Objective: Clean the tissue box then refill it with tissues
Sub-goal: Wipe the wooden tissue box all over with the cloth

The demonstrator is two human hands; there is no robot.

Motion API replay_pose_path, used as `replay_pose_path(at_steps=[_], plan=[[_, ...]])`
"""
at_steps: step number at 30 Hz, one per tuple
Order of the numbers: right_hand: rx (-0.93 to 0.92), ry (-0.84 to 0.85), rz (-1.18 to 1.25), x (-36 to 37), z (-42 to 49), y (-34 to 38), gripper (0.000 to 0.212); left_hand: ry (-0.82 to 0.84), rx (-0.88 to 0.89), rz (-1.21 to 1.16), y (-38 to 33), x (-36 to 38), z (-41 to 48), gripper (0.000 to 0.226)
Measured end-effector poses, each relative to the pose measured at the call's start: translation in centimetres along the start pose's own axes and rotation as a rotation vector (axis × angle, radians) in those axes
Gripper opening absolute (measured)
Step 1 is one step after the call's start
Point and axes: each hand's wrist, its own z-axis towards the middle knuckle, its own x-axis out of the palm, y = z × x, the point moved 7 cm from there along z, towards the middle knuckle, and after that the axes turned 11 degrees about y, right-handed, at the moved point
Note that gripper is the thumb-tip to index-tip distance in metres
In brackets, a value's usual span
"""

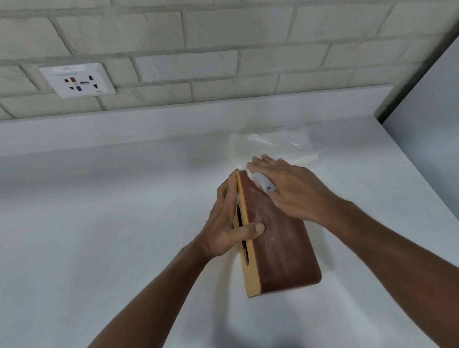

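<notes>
white-painted brick wall above a white countertop. the wooden tissue box stands on one long side near the middle of the countertop, its red-brown face up and its tan slotted face turned left. just behind it, touching or nearly touching its far end, lies a clear-wrapped tissue refill pack, seemingly unopened. the left hand clamps the box, fingers against the slotted face and thumb hooked over the brown face. the right hand lies flat, fingers straight and together, pressing a crumpled white wipe onto the far end of the brown face. a wall socket sits at upper left. progress, as judged: cleaning is under way; pale dusty streaks remain along the near part of the brown face, the other faces are unassessed, and the whole refill step is left.
</notes>
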Motion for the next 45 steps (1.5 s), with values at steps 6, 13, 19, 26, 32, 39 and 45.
replay_pose_path(at_steps=[6,13,19,26,32,39,45], plan=[[-0.052,0.024,0.02,0.6,-0.1,-0.3,0.066,0.003,0.014,0.022,-0.2,-0.1,0.0,0.102],[-0.056,0.025,0.027,1.0,-0.4,-1.2,0.062,0.001,0.017,0.047,0.1,-0.1,0.1,0.104],[-0.12,0.031,0.014,2.1,-2.0,-0.2,0.063,-0.002,0.019,0.031,-0.2,-0.2,0.0,0.101],[-0.072,-0.006,0.025,2.0,-2.0,-0.3,0.064,-0.005,0.018,0.028,-0.2,-0.1,0.0,0.103],[0.059,-0.073,0.041,0.6,-1.2,-2.2,0.062,-0.01,0.007,0.012,-0.4,-0.1,0.0,0.103],[-0.017,0.0,0.031,0.7,-2.3,-3.3,0.064,-0.021,0.025,0.012,-0.6,-0.1,-0.2,0.099],[-0.098,-0.009,0.021,1.6,-0.7,0.4,0.068,-0.023,0.018,0.031,-1.0,-0.2,-0.2,0.096]])
